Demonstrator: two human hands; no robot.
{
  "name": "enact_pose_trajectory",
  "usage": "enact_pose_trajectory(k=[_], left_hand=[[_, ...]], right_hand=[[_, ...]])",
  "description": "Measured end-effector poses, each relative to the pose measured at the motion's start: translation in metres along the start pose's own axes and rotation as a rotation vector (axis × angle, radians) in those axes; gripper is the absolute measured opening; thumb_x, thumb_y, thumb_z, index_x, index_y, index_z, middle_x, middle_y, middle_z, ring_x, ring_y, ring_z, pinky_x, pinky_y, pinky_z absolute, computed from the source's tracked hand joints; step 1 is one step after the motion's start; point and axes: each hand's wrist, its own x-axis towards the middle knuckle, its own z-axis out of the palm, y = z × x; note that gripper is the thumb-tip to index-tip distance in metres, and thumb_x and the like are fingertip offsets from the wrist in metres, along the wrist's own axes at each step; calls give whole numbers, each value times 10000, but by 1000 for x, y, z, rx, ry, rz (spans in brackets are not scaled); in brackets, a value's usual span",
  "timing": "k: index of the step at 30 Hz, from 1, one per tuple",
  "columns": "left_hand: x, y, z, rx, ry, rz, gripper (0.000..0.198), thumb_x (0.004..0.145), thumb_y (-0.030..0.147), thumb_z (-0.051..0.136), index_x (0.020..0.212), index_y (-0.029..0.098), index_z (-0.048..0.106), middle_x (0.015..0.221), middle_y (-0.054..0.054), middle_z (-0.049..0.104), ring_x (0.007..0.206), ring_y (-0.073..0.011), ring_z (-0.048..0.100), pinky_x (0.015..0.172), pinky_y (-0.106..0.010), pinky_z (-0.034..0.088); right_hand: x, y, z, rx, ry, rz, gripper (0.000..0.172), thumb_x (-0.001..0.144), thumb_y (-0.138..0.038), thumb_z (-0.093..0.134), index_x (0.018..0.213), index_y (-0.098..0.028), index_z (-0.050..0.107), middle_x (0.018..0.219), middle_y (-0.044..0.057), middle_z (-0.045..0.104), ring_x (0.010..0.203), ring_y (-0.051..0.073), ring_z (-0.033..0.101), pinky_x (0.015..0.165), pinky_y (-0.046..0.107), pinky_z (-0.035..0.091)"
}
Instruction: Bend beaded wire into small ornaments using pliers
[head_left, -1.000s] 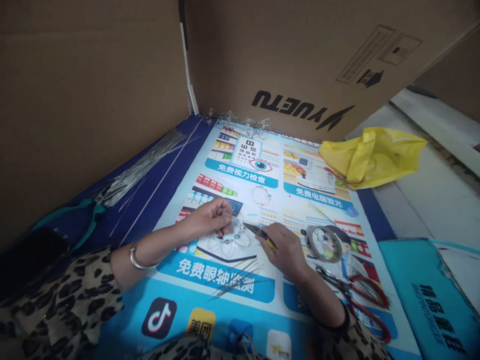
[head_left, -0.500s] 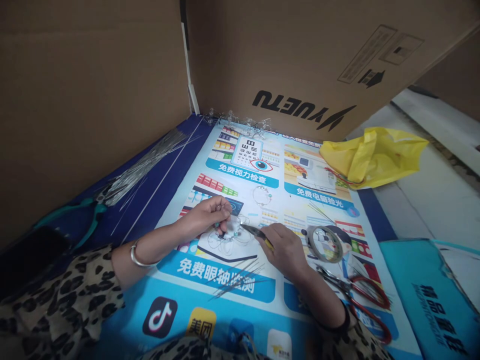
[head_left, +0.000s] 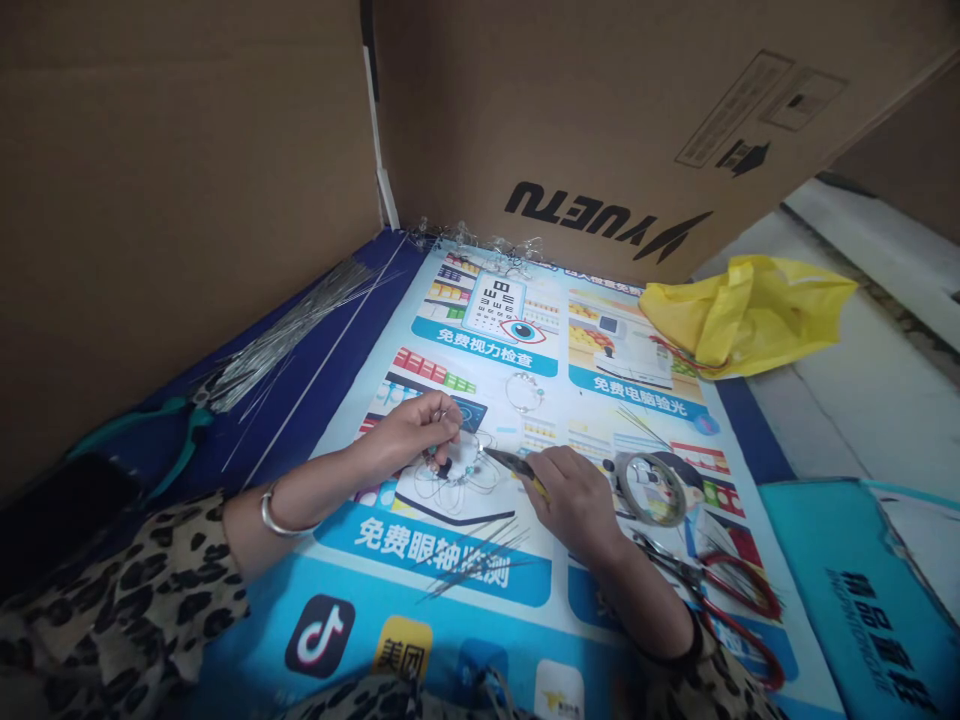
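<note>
Between the thumb and fingers of my left hand (head_left: 420, 428) is pinched a looped wire piece with small beads (head_left: 471, 470), its thin loops spreading over the printed sheet. Wrapped round the handles of a pair of pliers (head_left: 514, 464) is my right hand (head_left: 574, 500); the dark jaws point left at the wire piece's right side. Whether the jaws touch the wire I cannot tell. A beaded wire ring (head_left: 524, 392) lies just beyond. Several short wires (head_left: 476, 560) are scattered nearer to me.
At right lie a roll of tape (head_left: 651, 489), red-handled scissors (head_left: 739, 585) and a yellow bag (head_left: 750, 315). A wire bundle (head_left: 292, 325) and teal-handled pliers (head_left: 187, 430) are at left. Wire pieces (head_left: 502, 255) sit by the cardboard wall (head_left: 600, 120).
My right hand and the pliers have shifted very slightly. My left hand keeps its pinch in nearly the same spot.
</note>
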Motion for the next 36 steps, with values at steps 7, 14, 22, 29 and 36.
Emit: enact_pose_trajectory(k=[7,14,22,29,36], left_hand=[[1,0,0,25,-5,17,98,803,247,522,838,180,459,707,34,540,443,-47,477,417,-182,370],[1,-1,0,10,10,27,91,794,240,526,827,180,466,699,33,544,445,-50,483,428,-190,370],[1,-2,-1,4,-6,25,115,801,265,519,839,176,457,711,29,534,447,-47,471,429,-180,376],[2,-3,-1,50,-14,21,79,817,248,494,850,181,467,724,25,540,452,-45,471,430,-177,359],[2,2,3,70,-15,-8,100,809,259,510,815,179,450,707,24,545,434,-42,463,422,-188,346]], right_hand=[[0,0,-1,1,8,17,127,841,-277,484,809,-184,563,751,48,552,732,174,468,645,283,323],[-1,1,4,31,-17,-5,128,847,-261,465,840,-180,564,762,59,563,756,181,482,657,288,339],[-1,1,6,77,-57,5,118,848,-259,469,854,-182,558,772,56,561,771,176,492,671,280,351],[-2,2,8,94,-53,3,134,848,-279,473,861,-180,562,779,58,565,768,178,491,676,281,358],[-1,1,8,151,-18,10,154,851,-291,467,865,-177,569,773,58,572,760,169,513,646,271,372]])
